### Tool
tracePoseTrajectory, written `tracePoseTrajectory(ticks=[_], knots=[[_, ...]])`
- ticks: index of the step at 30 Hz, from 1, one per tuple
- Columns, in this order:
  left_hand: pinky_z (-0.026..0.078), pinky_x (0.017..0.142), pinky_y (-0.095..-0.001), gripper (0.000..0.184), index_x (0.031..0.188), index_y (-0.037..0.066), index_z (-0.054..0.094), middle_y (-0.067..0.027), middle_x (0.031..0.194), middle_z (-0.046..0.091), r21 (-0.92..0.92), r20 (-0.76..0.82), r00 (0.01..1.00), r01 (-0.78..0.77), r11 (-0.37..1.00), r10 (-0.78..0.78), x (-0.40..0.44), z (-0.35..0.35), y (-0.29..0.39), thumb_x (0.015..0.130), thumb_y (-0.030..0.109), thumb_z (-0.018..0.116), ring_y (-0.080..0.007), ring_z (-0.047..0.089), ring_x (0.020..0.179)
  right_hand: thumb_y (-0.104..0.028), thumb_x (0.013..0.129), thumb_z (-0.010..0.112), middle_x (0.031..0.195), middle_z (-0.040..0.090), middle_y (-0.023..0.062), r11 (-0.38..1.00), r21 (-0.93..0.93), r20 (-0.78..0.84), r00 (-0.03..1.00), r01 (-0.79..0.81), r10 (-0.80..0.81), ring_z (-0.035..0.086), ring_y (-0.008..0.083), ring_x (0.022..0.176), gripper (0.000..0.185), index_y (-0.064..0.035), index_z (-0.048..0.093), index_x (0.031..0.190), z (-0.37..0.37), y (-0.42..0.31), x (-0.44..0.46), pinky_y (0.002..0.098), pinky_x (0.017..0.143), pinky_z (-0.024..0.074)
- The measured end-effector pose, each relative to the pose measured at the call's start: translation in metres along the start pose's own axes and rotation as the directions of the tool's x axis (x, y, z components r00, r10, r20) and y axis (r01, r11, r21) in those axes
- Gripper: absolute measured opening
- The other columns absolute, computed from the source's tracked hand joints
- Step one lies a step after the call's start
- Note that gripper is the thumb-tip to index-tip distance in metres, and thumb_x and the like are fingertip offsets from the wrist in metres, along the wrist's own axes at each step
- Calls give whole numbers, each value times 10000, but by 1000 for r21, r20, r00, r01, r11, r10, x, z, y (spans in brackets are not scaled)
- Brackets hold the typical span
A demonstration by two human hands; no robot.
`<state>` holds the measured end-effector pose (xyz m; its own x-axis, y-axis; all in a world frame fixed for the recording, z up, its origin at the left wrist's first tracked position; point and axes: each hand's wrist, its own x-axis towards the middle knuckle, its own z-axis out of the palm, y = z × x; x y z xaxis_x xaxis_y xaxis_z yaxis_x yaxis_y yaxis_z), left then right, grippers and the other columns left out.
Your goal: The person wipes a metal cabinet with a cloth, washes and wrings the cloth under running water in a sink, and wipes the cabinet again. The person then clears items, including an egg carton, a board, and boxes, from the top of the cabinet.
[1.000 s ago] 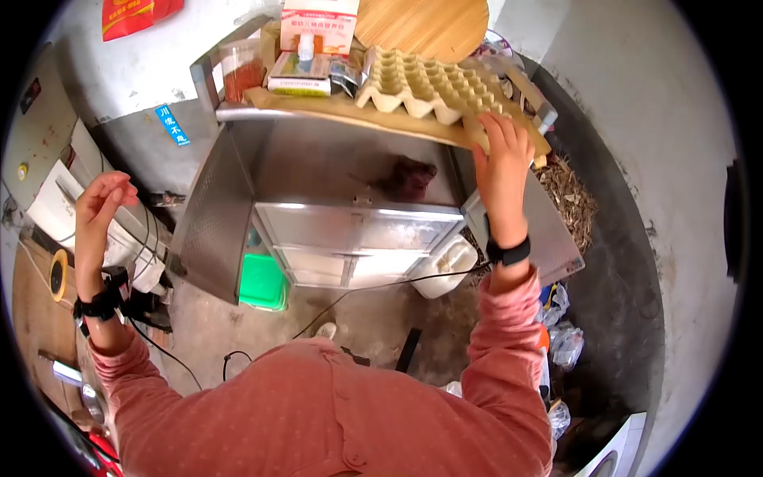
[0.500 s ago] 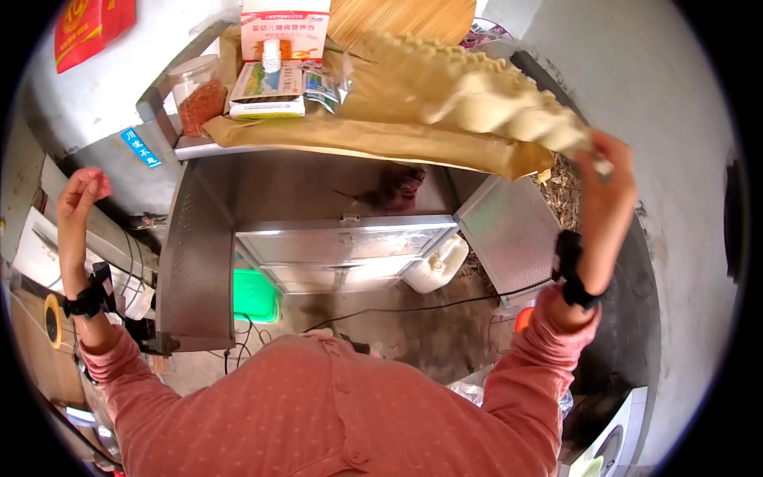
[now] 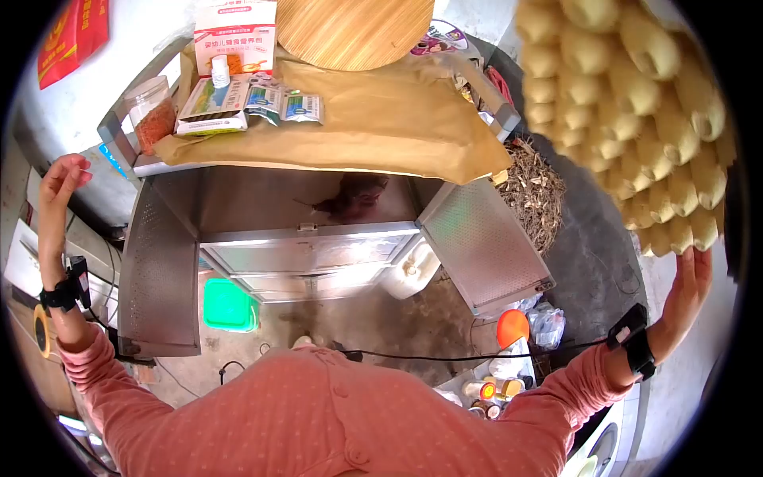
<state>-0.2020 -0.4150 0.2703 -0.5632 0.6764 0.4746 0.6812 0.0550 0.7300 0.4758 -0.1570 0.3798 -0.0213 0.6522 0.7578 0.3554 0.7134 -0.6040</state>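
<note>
My right hand (image 3: pixel 685 298) grips the lower edge of a beige egg tray (image 3: pixel 636 119), which has rows of rounded bumps and stands raised at the upper right, its bumpy face toward me. My left hand (image 3: pixel 62 187) is up at the far left, its fingers curled together; what they hold, if anything, cannot be made out. In front of me is a metal cabinet (image 3: pixel 310 229) with its two upper doors swung open. Brown paper (image 3: pixel 381 111) covers its top, apart from both hands. A dark reddish bundle (image 3: pixel 354 195) lies inside the cabinet.
On the cabinet top are a jar of reddish bits (image 3: pixel 151 115), a red-and-white box (image 3: pixel 235 36), a white bottle (image 3: pixel 220 73), sachets (image 3: pixel 302 107) and a round wooden board (image 3: pixel 358 32). Below are a green tub (image 3: pixel 229 304), a white jug (image 3: pixel 413 272) and dry twigs (image 3: pixel 534 195).
The egg tray has moved right, off the cabinet top, and tilted up in my right hand. My left hand stays raised at the left. The view has shifted, showing bottles at the lower right.
</note>
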Motion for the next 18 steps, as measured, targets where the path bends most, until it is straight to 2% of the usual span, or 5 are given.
tracePoseTrajectory(ticks=[9,11,15,17,18], knots=[[399,763,-229,191,939,11,548,-29,905,558,73,34,999,-19,997,16,-6,2,20,865,178,492,-104,521,801,-116,794,553,1040,559,118,831,-544,-51,993,-120,110,514,161,954,335,-7,512,1108,-22,136,61,266,828,377],[401,765,-224,181,940,-1,542,-34,889,562,123,44,999,-25,992,20,-4,2,21,860,153,492,-95,519,807,-93,790,550,1042,563,116,253,-927,215,946,275,-241,540,182,908,331,-18,511,1110,9,206,74,265,779,409],[411,754,-216,186,950,-21,533,-39,875,576,154,38,999,-38,987,32,4,7,34,836,125,518,-98,533,817,-54,780,536,1033,564,108,446,-773,232,856,451,-463,555,186,844,380,-27,468,1153,78,205,106,271,734,433],[407,734,-203,186,940,-15,536,-14,835,572,223,83,993,-105,969,89,24,-9,29,826,132,536,-76,520,800,-32,778,513,1038,562,109,856,-470,346,937,217,-48,554,172,821,403,-31,444,1175,119,129,115,278,722,443],[402,702,-198,176,918,-7,541,0,786,552,308,52,990,-140,941,131,32,-13,36,825,143,539,-63,492,759,-21,779,496,1038,563,101,870,-403,418,903,284,-101,551,154,803,393,-40,455,1169,139,96,117,271,718,441]])
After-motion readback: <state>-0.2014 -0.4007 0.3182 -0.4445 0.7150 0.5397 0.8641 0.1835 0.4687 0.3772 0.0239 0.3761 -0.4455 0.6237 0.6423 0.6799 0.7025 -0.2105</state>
